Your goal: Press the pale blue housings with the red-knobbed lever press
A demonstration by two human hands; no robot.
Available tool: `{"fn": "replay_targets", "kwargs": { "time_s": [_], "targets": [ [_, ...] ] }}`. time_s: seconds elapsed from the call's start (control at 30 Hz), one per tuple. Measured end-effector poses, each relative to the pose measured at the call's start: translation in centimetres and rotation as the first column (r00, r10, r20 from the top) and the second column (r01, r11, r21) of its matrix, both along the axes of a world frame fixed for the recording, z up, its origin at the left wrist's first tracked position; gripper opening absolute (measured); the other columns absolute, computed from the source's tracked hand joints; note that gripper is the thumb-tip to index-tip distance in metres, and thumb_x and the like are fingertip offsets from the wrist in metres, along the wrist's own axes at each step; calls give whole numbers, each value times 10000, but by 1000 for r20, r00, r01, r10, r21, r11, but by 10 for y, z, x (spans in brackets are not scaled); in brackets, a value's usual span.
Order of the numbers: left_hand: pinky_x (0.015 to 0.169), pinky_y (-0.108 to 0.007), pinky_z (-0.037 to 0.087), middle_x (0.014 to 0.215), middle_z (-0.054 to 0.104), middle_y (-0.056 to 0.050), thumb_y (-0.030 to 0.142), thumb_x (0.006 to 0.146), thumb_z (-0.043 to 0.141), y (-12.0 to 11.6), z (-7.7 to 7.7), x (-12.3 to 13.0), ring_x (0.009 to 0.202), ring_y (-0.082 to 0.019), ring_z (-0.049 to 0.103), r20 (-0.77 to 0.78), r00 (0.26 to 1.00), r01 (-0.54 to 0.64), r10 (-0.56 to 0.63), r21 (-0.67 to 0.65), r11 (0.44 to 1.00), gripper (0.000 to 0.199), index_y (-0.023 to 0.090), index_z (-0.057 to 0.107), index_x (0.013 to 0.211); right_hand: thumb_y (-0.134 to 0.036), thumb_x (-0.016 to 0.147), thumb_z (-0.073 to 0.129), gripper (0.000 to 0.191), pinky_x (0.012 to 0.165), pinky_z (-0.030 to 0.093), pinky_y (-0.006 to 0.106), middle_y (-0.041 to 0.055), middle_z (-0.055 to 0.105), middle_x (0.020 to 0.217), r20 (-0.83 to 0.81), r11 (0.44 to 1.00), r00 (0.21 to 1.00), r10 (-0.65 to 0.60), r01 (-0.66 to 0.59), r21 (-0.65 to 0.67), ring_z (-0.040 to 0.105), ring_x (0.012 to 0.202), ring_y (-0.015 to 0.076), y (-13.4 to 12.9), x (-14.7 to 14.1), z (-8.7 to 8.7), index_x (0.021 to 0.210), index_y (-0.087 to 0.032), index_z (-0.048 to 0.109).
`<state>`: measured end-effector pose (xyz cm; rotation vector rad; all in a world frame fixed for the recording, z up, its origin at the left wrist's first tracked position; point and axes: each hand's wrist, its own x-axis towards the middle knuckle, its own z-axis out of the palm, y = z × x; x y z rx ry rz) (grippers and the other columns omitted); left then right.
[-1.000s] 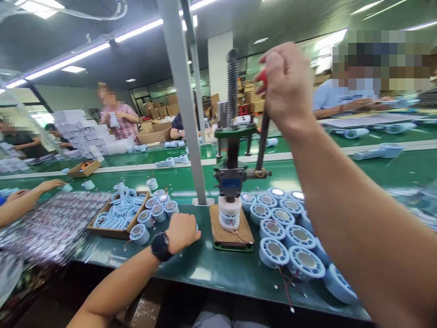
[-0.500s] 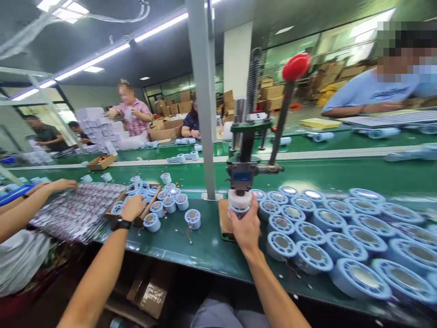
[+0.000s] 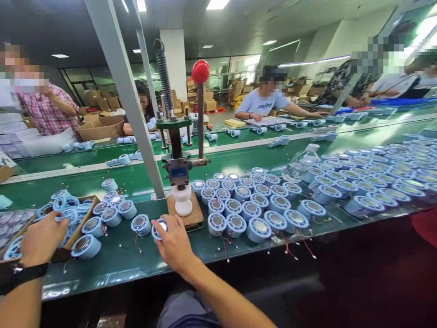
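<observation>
My left hand [image 3: 44, 237], with a black band on the wrist, is over a cardboard box [image 3: 89, 213] of light-blue slotted rings. Its thumb and fingers pinch a blue ring [image 3: 70, 217] at the top of the pile. My right hand [image 3: 176, 243] is closed around a round light-blue housing [image 3: 159, 229] on the green bench, just left of the press base [image 3: 196, 214]. White blocks [image 3: 183, 207] stand under the ram of the hand press [image 3: 178, 171], whose red-knobbed lever [image 3: 200, 72] points up. A single wired housing [image 3: 140, 225] stands between my hands.
Several housings [image 3: 111, 215] cluster beside the box. Many more housings [image 3: 258, 228] with metal discs fill the bench right of the press, wires trailing over the front edge. A clear bottle [image 3: 300, 164] lies among them. A grey post [image 3: 128, 91] rises behind. People work across the conveyor [image 3: 239, 152].
The view has swung right. My right hand has moved from under the press to its left side, around a housing. My left hand stays at the ring box, now pinching a ring.
</observation>
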<state>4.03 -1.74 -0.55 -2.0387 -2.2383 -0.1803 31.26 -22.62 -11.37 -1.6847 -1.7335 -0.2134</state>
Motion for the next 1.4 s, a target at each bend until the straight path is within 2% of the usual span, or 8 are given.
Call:
{"fn": "replay_targets", "kwargs": {
  "time_s": [0.17,0.33,0.57,0.77,1.0,1.1,1.27,1.4],
  "targets": [
    [712,-258,414,988,743,-72,403,949,336,-81,4,34,942,-246,669,-88,980,162,-180,-175,971,394,192,652,1053,-232,920,572,452,1112,383,513,126,544,1342,170,981,985,2,31,-189,532,1212,249,44,11,11,1371,-228,535],
    [713,-344,463,927,746,-153,369,957,379,-137,-37,71,905,-314,711,-100,953,236,-287,-349,907,386,171,704,892,-110,945,420,463,1127,336,572,209,440,1445,130,987,991,35,-14,-161,414,1368,329,69,0,23,1394,-142,530],
    [710,-350,477,883,721,-136,386,973,433,-141,-71,62,856,-295,704,-51,939,315,-339,-259,913,332,160,668,907,-219,942,503,394,1082,460,466,160,464,1439,34,958,965,261,-254,-135,413,1372,317,54,-35,1,1313,-133,605],
    [760,-298,447,913,640,-56,196,936,474,-140,-95,49,899,-215,628,71,903,426,-423,-16,905,110,186,570,883,-172,913,532,242,1058,483,505,92,562,1338,-151,954,942,299,-293,57,472,1298,273,24,-13,-30,1108,-182,675],
    [724,-322,469,822,635,-38,277,951,479,-138,-106,62,787,-217,630,240,880,401,-409,84,912,137,195,588,939,-196,921,540,153,1021,521,414,66,633,1244,-329,935,875,354,-333,122,555,1225,210,-16,9,-30,952,-214,688],
    [815,-360,503,902,673,-63,295,939,500,-138,-103,57,870,-224,643,359,808,461,-467,108,881,176,188,617,1014,-207,909,553,183,1030,519,385,74,618,1279,-396,939,854,338,-332,87,576,1221,201,-21,11,-29,1027,-219,693],
    [1115,-479,374,1400,571,-75,238,824,655,-134,-104,45,1322,-271,463,439,570,740,-694,94,667,527,258,544,1339,-218,817,639,392,1012,537,341,93,618,1276,-516,971,831,207,-237,7,613,1193,208,-21,11,-32,1208,-189,629],
    [1086,-471,418,1328,624,-97,260,831,643,-144,-104,65,1231,-259,552,605,568,625,-559,125,770,548,220,515,1363,-239,798,654,484,1021,538,345,93,635,1261,-555,986,825,110,-159,-41,633,1170,216,-22,6,-35,1274,-175,593]
  ]
}}
